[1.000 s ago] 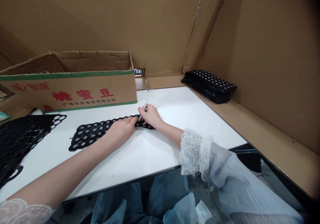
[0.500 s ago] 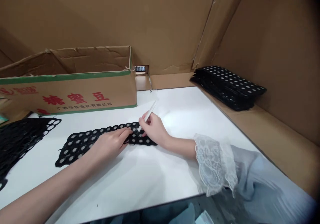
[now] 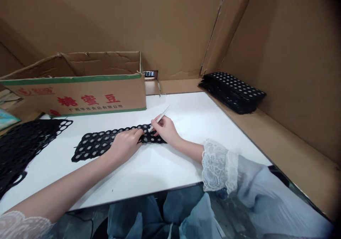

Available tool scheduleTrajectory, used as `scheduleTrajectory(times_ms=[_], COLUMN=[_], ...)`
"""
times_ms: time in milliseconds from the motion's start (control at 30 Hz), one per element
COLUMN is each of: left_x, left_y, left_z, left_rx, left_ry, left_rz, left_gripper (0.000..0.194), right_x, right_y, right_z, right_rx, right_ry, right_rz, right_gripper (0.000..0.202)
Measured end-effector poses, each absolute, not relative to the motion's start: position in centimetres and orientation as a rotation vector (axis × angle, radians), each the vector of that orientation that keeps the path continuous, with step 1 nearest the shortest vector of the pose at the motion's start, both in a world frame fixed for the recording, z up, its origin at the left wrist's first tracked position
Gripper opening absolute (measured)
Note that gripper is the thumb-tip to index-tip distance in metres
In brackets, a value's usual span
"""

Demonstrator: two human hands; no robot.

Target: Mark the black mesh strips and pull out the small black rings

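On the white tabletop lies a black strip (image 3: pixel 93 143) dotted with rows of pale grey discs. My left hand (image 3: pixel 126 143) rests on the strip's middle, its fingers bent and pressed together against it; the fingertips are partly hidden. My right hand (image 3: pixel 166 130) is closed around a slim white pen-like tool (image 3: pixel 161 115), held slanted with its lower tip down at the strip. The right end of the strip is partly covered by that hand. The tool's exact kind does not show.
A heap of black perforated sheets (image 3: pixel 23 146) lies at the left. Behind it stands an open cardboard box (image 3: pixel 106 89) with red lettering. A stack of black dotted strips (image 3: pixel 234 93) sits on the cardboard ledge at the right. Cardboard walls (image 3: pixel 173 29) enclose the table.
The view has shifted, bringing more of the table's front edge and my clothing into sight. Both hands keep their places at the strip, with the white tool still in my right hand.
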State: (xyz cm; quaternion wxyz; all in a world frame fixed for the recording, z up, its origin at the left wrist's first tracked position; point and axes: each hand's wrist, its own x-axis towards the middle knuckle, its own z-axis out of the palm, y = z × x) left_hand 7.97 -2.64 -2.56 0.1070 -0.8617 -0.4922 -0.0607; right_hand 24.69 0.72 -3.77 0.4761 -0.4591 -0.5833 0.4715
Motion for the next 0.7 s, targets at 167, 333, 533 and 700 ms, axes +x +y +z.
scheduleTrajectory(times_ms=[167,333,533,700], left_x=[8.2,8.1,9.6,12.0], left_y=[-2.4,-2.5,-2.5,-2.7], left_z=[-2.6,-3.0,-2.8,-2.1], left_rx=[-2.524,-2.537,-2.542,-2.528], left_ry=[-1.437,-1.423,-1.429,-1.386], left_rz=[-0.228,-0.261,-0.351,-0.267], left_gripper=[0.015,0.011,0.010,0.011], right_x=[25.0,24.9,25.6,26.7], right_y=[0.7,1.1,2.0,1.8], right_z=[-3.6,-3.3,-2.7,-2.8], right_rx=[-1.147,-1.175,-1.274,-1.280], right_ry=[-1.465,-1.522,-1.483,-1.485], right_rz=[1.131,1.191,1.296,1.170], right_gripper=[0.019,0.011,0.011,0.012])
